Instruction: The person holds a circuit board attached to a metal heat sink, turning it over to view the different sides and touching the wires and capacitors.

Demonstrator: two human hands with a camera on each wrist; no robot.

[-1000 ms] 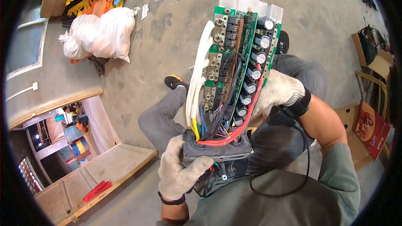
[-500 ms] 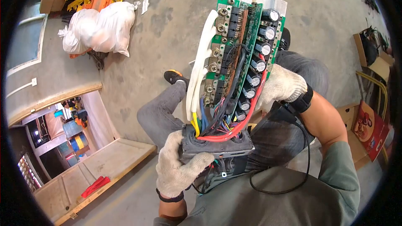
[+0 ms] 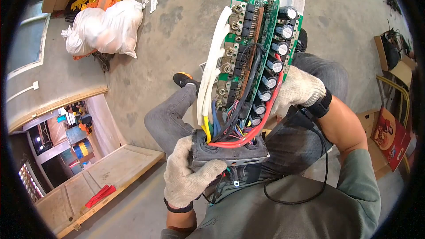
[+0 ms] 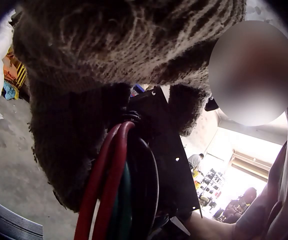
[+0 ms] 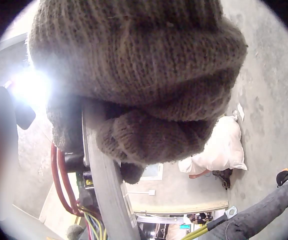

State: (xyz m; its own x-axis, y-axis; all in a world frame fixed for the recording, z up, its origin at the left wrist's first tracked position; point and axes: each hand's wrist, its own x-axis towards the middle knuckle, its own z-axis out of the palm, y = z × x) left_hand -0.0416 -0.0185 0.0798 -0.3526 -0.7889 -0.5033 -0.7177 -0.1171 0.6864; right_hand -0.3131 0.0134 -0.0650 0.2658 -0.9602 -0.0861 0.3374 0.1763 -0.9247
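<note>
A circuit assembly with green boards (image 3: 230,40), a row of capacitors and a silver metal back is held up before the body. White, red and black wires run from it into a dark end plate (image 3: 230,154) at its lower end. My gloved left hand (image 3: 188,172) grips the plate's left end, thumb on the near face. My gloved right hand (image 3: 299,90) holds the right side; in the right wrist view its fingers curl over the metal edge (image 5: 106,180). Red cables (image 4: 106,175) hang past the plate in the left wrist view.
White bags (image 3: 108,33) lie at the upper left by yellow and orange parts. A wooden board (image 3: 102,181) with a red cloth (image 3: 100,195) is at the lower left. Cardboard boxes (image 3: 369,128) stand at the right. A black cable (image 3: 326,168) loops over the lap.
The circuit assembly has shifted slightly up and to the right in the head view, its lower end rising a little. Both hands keep their hold.
</note>
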